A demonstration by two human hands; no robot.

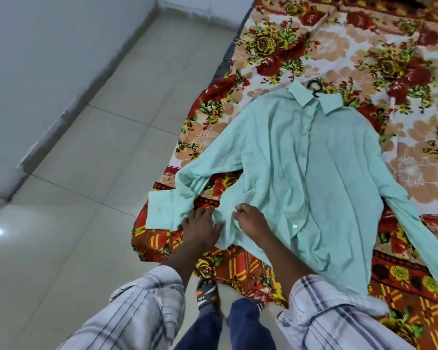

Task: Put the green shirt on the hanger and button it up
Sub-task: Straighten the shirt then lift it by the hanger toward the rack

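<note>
At shirt [301, 160], L hand [200, 224] flat, R hand [252, 219] pinching.

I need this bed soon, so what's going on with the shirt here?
A person has the shirt lying face up on the blanket. The hanger is already inside it, its hook poking out past the collar. The left hand presses flat near the hem while the right hand pinches the fabric beside it. The front looks closed near the collar; lower down I cannot tell.
</note>
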